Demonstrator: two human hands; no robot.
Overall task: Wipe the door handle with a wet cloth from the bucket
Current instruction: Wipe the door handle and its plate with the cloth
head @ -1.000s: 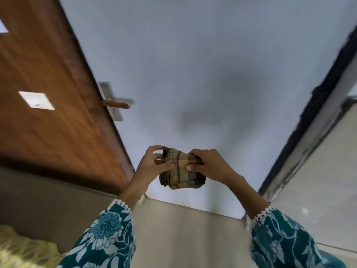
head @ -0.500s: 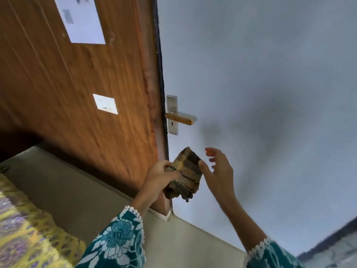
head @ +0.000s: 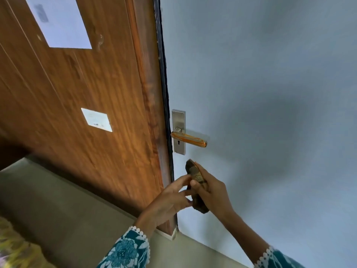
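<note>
The door handle (head: 189, 139) is an amber lever on a steel plate (head: 178, 120) with a keyhole, fixed to the pale blue door (head: 260, 84). Just below the plate is a folded, dark checked cloth (head: 195, 174), held upright and seen edge-on. My right hand (head: 213, 191) grips the cloth from the right, thumb across its front. My left hand (head: 170, 197) pinches the cloth's left edge with its fingertips. The cloth's top is a short gap below the plate and touches neither plate nor lever. No bucket is in view.
A brown wooden panel (head: 87, 89) stands left of the blue door, with a dark edge strip (head: 164, 89) between them. It carries a white paper sheet (head: 59, 22) and a small white label (head: 96, 119). Grey floor (head: 63, 206) and a yellow patterned fabric (head: 13, 250) lie lower left.
My right hand, open half a second ago, has closed on the cloth. Both hands have risen with it towards the handle. The view has swung and moved closer to the door.
</note>
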